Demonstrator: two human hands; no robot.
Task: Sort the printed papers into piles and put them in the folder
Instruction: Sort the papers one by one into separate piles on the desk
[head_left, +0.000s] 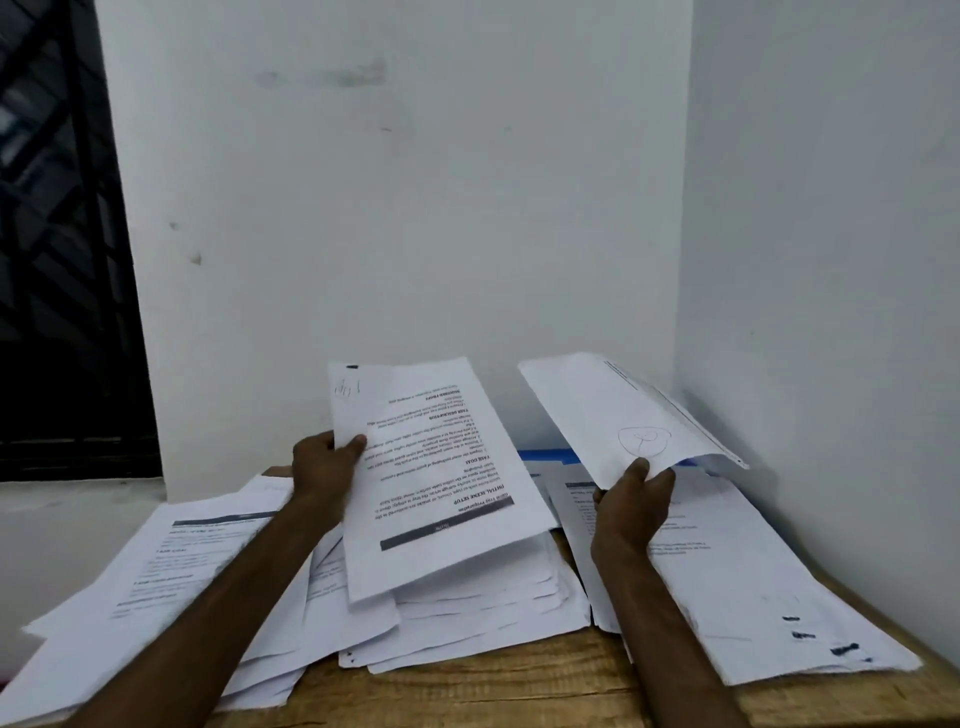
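Note:
My left hand (322, 467) grips the left edge of a thick printed stack (441, 478), lifted and tilted over the middle pile (493, 618). My right hand (636, 499) pinches the near edge of a thin stapled set (618, 415) with a pen scribble, held up above the right pile (753, 587). A third pile of printed sheets (156, 577) spreads out on the left. A blue folder edge (550, 456) shows behind the piles, mostly hidden by paper.
The papers lie on a wooden table (493, 691) pushed into a white wall corner (680, 364). A dark barred window (57, 234) stands at the left above a white sill (62, 519).

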